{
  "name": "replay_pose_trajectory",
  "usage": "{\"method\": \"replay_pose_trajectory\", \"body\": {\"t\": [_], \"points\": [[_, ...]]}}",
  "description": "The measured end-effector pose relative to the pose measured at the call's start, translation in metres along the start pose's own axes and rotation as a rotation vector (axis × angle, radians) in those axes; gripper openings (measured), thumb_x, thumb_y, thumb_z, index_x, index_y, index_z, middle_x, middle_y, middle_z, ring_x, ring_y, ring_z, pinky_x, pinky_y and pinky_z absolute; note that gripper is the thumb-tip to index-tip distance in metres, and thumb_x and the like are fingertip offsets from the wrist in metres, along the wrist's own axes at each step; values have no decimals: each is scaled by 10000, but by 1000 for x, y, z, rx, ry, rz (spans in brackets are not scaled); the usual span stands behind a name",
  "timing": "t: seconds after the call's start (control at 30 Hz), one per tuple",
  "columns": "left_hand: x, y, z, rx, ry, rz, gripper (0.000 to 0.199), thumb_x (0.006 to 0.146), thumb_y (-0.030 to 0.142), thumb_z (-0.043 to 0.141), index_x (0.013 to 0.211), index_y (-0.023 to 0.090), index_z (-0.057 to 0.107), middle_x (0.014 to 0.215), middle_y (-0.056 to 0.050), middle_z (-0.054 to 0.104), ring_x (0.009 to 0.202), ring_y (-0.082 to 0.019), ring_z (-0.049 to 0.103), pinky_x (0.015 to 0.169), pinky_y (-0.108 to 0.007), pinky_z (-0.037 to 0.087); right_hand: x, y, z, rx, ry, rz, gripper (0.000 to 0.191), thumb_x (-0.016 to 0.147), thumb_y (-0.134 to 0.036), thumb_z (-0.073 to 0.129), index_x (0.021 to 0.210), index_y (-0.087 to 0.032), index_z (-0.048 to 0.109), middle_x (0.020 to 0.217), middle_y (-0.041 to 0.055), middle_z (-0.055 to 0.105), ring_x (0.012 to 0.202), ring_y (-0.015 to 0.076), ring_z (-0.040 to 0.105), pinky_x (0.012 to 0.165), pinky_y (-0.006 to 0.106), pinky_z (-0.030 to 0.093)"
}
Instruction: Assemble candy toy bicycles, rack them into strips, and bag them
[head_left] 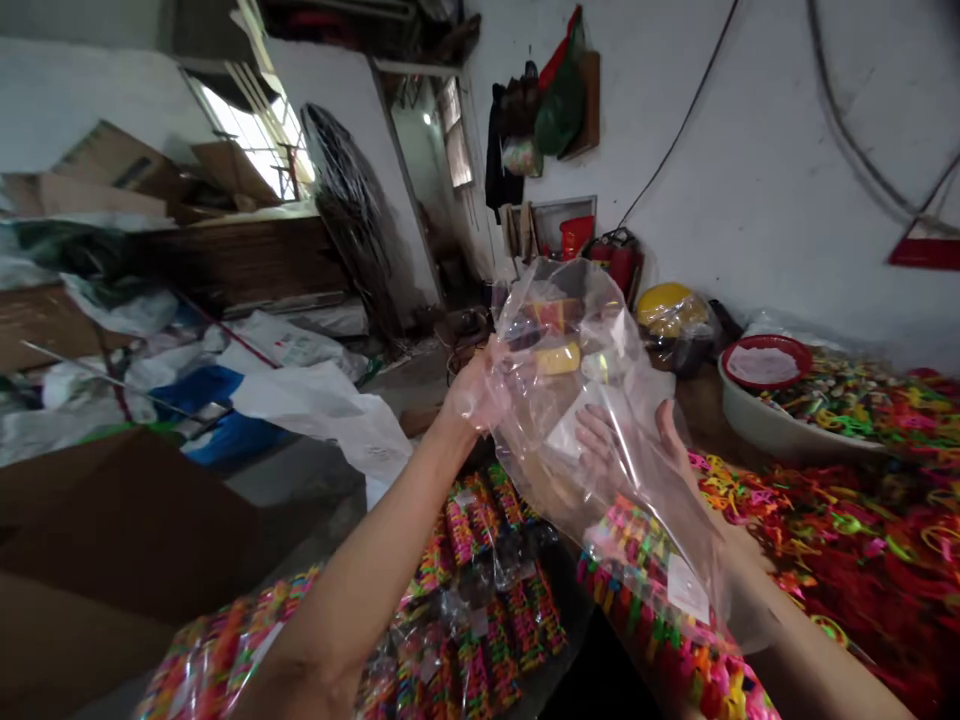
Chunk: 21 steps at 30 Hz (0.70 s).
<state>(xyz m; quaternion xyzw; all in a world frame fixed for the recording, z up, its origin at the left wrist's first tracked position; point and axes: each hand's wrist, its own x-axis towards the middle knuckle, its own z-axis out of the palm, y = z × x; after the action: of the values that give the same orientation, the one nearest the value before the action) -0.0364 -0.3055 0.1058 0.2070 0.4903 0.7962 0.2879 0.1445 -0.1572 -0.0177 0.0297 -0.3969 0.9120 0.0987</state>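
Observation:
My left hand (480, 392) is closed on the edge of a large clear plastic bag (637, 475), which is held up in front of me. Through the film I see my right hand (598, 438), fingers stretched out and thumb apart; whether it is inside or behind the bag I cannot tell. Beneath the bag's lower part lies a bundle of colourful small plastic pieces (675, 655), near my right forearm. A white label (688, 590) shows by it. Below my arms, several clear packs of similar colourful pieces (472, 655) lie in rows.
Loose colourful plastic pieces (847, 570) are heaped at the right. Behind them stands a wide white tub (780, 430) of more pieces, with a red basin (799, 352) on top. An open cardboard box (112, 540) is at the left, near a white sheet (337, 415).

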Motion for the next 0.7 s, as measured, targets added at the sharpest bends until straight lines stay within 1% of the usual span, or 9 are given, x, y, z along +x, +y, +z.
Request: {"method": "replay_pose_trajectory", "body": {"t": [0.13,0.23,0.3,0.37,0.47,0.53,0.57,0.63,0.7], "points": [[12,-17,-21,246,142,56,244,918,321,641,750,157,575,592,8,641,448,-96,574,482,-191,485,-4,-20,-16,-45,164,-6,315,820,-440,762,1052,-232,718,923,25,765,811,160,719,801,279,589],[21,-30,-41,343,239,62,150,884,257,656,801,138,617,577,26,613,430,-81,513,484,-187,445,-11,-26,-26,-144,326,-45,295,750,-437,813,943,-227,735,940,53,768,802,182,706,767,312,587],[26,-36,-54,425,298,53,106,865,208,641,794,131,627,615,2,631,471,-105,531,522,-217,456,-13,-28,-28,-187,379,-64,327,679,-459,857,855,-213,732,891,59,754,752,174,678,719,308,569],[26,-41,-61,501,368,66,69,794,149,692,833,138,636,747,-37,688,616,-152,614,611,-243,483,-12,-27,-26,-221,419,-71,386,578,-452,910,784,-190,716,789,47,716,671,149,627,656,290,536],[4,-44,-51,756,469,284,412,693,114,786,1076,185,650,1138,-76,705,1017,-222,651,829,-268,488,0,-18,-12,-234,492,-88,451,470,-431,950,705,-183,657,675,2,639,604,113,558,596,258,481],[-21,-46,-31,1087,417,475,412,759,250,792,1141,209,645,1193,-78,686,1044,-235,635,871,-295,471,15,-8,7,-247,530,-125,470,468,-441,948,669,-192,604,623,-33,580,575,92,514,561,237,433],[-35,-47,-20,1225,317,472,307,815,336,756,1077,209,660,1078,-65,708,927,-220,647,832,-302,470,23,-2,18,-278,541,-153,474,489,-458,936,656,-196,579,601,-47,549,555,84,484,539,232,403],[-59,-49,-1,1361,75,331,272,810,417,759,970,213,676,870,-27,706,732,-186,622,728,-289,456,39,8,42,-328,516,-183,483,539,-544,886,672,-207,567,599,-58,535,535,83,446,515,239,370],[-73,-50,6,1327,-41,225,293,746,403,812,933,215,688,778,-8,691,671,-172,609,672,-273,449,48,14,62,-384,440,-120,530,606,-669,803,665,-207,549,624,-52,540,553,83,443,525,237,371]]}}
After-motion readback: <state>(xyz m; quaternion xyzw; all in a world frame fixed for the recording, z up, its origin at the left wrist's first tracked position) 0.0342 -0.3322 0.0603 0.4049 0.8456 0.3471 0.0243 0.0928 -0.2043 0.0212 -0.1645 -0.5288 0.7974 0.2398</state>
